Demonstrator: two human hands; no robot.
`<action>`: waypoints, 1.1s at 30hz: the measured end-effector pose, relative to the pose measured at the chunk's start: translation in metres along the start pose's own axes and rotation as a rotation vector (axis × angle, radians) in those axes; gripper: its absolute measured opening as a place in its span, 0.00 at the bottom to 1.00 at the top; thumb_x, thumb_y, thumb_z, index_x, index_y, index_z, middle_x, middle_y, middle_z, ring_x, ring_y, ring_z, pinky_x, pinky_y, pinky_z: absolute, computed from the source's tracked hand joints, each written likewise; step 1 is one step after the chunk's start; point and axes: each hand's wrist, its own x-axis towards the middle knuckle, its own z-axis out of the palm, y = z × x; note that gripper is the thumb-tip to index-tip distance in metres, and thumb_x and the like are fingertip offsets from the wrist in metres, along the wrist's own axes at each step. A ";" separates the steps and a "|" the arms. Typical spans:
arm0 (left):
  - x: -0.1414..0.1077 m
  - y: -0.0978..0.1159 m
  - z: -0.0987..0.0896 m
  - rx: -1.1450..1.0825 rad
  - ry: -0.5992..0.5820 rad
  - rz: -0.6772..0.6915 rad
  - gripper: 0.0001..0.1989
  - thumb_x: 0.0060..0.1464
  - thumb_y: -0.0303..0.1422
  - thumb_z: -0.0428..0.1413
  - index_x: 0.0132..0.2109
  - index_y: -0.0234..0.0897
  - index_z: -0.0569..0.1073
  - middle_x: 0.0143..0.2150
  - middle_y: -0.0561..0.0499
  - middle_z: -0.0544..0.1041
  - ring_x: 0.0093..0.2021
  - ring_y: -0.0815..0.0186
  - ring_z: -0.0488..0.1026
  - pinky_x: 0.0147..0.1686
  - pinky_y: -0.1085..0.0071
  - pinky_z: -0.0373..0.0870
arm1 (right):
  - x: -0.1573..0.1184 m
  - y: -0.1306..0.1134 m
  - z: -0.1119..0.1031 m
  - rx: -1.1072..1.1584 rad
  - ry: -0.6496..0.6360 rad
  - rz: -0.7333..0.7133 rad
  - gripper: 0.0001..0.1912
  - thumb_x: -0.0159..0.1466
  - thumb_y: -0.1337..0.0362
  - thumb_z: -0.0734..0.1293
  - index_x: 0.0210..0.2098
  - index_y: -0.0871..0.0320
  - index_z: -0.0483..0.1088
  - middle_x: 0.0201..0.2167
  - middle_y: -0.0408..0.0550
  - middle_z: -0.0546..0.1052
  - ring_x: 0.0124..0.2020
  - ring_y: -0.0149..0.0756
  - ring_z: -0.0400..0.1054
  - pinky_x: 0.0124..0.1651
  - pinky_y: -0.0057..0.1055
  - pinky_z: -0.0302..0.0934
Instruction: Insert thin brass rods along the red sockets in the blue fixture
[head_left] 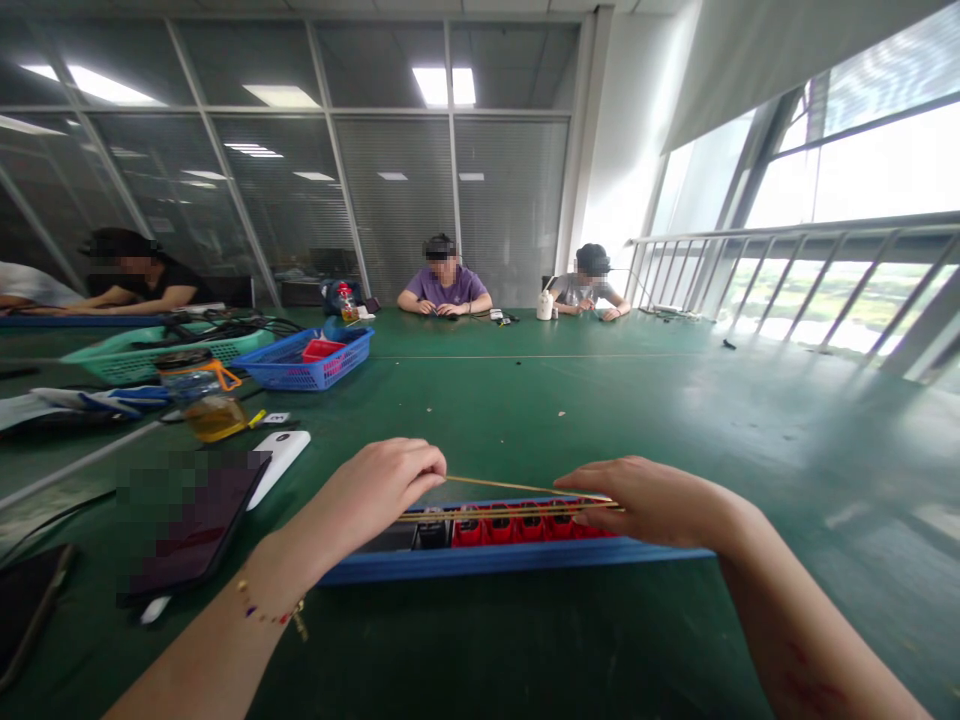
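A long blue tray (517,560) lies on the green table in front of me, with a row of red and black parts (499,528) in it. Several thin tan strands that look like rubber bands (517,513) run lengthwise above the parts. My left hand (397,475) is closed in a pinch over the tray's left part, on one raised strand (499,484) that slants down to the right. Over the right part of the tray, my right hand (637,495) has its fingers and thumb around the strands' right ends; its palm side is hidden.
To the left lie a dark tablet-like device (202,530), a white object (281,460), a phone (30,610) and a jar of amber liquid (206,400). Behind them stand a blue basket (315,372) and a green basket (112,360). Other people (446,285) sit across the table.
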 end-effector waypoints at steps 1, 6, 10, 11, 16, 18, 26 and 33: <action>-0.001 -0.002 -0.004 0.032 0.051 0.004 0.13 0.55 0.40 0.46 0.35 0.42 0.73 0.37 0.53 0.74 0.39 0.64 0.68 0.40 0.71 0.60 | -0.002 0.002 -0.002 0.008 0.016 0.010 0.21 0.63 0.56 0.56 0.55 0.51 0.61 0.50 0.48 0.70 0.48 0.42 0.64 0.48 0.33 0.57; -0.002 -0.024 -0.026 0.153 0.252 -0.032 0.13 0.55 0.39 0.45 0.39 0.41 0.72 0.42 0.51 0.72 0.44 0.61 0.66 0.48 0.67 0.58 | -0.013 0.014 -0.009 0.006 0.093 0.070 0.23 0.61 0.54 0.57 0.55 0.51 0.59 0.53 0.48 0.67 0.50 0.43 0.62 0.50 0.37 0.57; 0.014 -0.044 -0.032 0.212 0.293 -0.089 0.10 0.53 0.37 0.47 0.37 0.41 0.72 0.41 0.51 0.72 0.42 0.61 0.67 0.45 0.68 0.60 | -0.012 0.021 -0.008 -0.038 0.097 0.098 0.20 0.60 0.57 0.59 0.51 0.53 0.64 0.49 0.49 0.70 0.47 0.43 0.64 0.46 0.35 0.59; 0.021 -0.048 -0.030 0.222 0.272 -0.107 0.10 0.52 0.37 0.48 0.36 0.41 0.72 0.41 0.51 0.72 0.41 0.62 0.68 0.44 0.69 0.60 | -0.010 0.022 -0.006 -0.051 0.090 0.099 0.19 0.59 0.57 0.60 0.49 0.54 0.66 0.47 0.49 0.71 0.47 0.43 0.65 0.45 0.34 0.59; 0.057 -0.060 0.000 0.231 0.101 -0.114 0.07 0.49 0.33 0.51 0.32 0.42 0.74 0.36 0.52 0.74 0.35 0.64 0.70 0.35 0.71 0.62 | 0.005 0.021 0.006 -0.107 0.057 0.057 0.15 0.60 0.62 0.59 0.44 0.53 0.70 0.42 0.47 0.75 0.43 0.40 0.67 0.45 0.32 0.59; 0.068 -0.065 0.017 0.200 0.041 -0.133 0.06 0.47 0.32 0.52 0.31 0.41 0.74 0.34 0.52 0.74 0.34 0.65 0.70 0.33 0.72 0.62 | 0.010 0.018 0.010 -0.123 0.053 0.038 0.15 0.60 0.64 0.58 0.43 0.53 0.71 0.41 0.46 0.76 0.42 0.39 0.68 0.44 0.30 0.59; 0.073 -0.086 0.074 0.043 -0.063 -0.169 0.05 0.48 0.31 0.53 0.32 0.41 0.74 0.33 0.51 0.76 0.35 0.65 0.72 0.35 0.72 0.62 | 0.019 0.021 0.018 -0.164 0.022 0.035 0.13 0.58 0.66 0.59 0.36 0.53 0.75 0.35 0.45 0.78 0.37 0.37 0.71 0.41 0.28 0.59; 0.065 -0.092 0.092 -0.046 -0.120 -0.130 0.07 0.49 0.34 0.52 0.33 0.42 0.75 0.34 0.53 0.77 0.36 0.66 0.72 0.36 0.74 0.64 | 0.019 0.020 0.016 -0.229 0.073 0.026 0.12 0.60 0.67 0.58 0.33 0.54 0.73 0.32 0.46 0.77 0.35 0.36 0.70 0.37 0.27 0.58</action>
